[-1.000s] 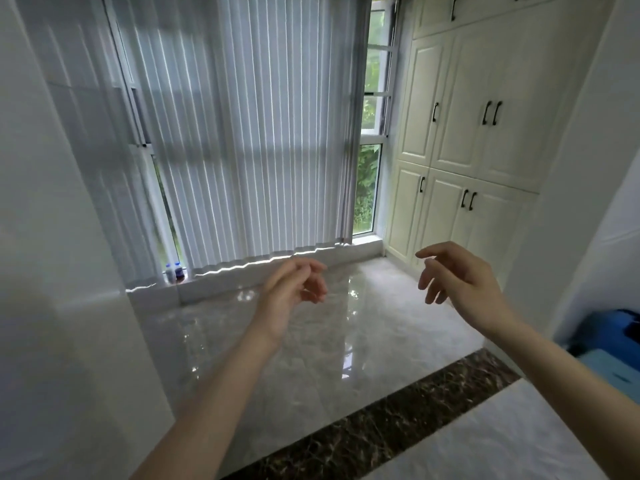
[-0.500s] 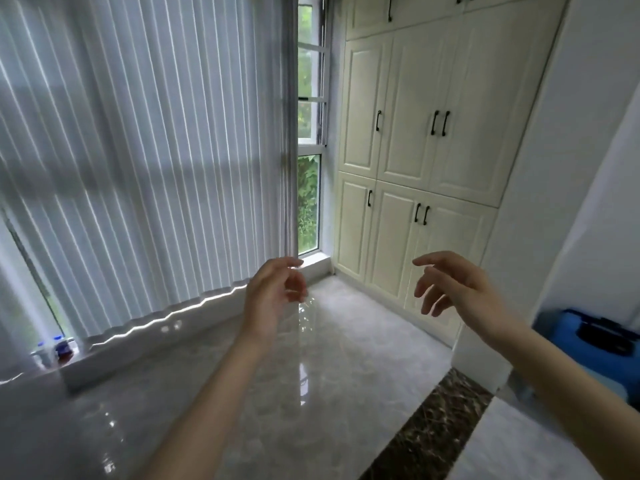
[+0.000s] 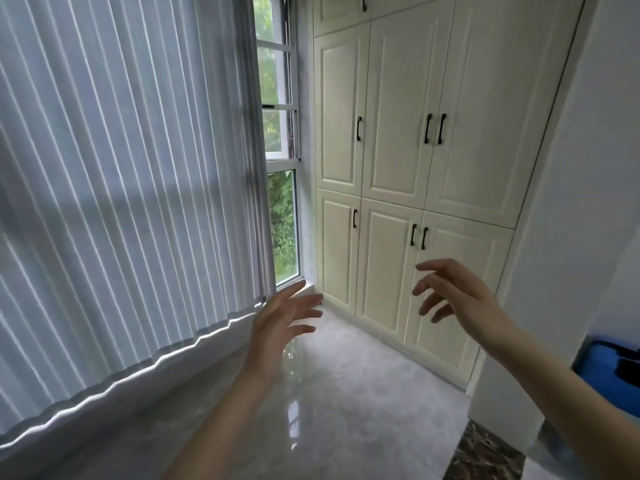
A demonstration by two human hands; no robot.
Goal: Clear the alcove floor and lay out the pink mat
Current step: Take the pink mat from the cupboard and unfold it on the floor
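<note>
Marble floor [image 3: 346, 403] is seen bare in the alcove and the pink mat is nowhere in view, while the left hand [image 3: 277, 323] and right hand [image 3: 457, 292] are held apart, loose-fingered and empty, so the cream cupboards [image 3: 398, 150] are best checked first.

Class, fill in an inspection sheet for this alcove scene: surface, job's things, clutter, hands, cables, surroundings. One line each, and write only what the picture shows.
Surface: glossy grey marble floor, with a dark stone strip at its near edge.
Job's things: pink mat, nothing seen.
Clutter: nothing seen on the visible floor.
Hands: left hand and right hand both raised, fingers spread, holding nothing.
Cables: nothing seen.
Surroundings: vertical blinds on the left, window showing greenery, cream cupboards with dark handles, blue item at the right edge.
</note>
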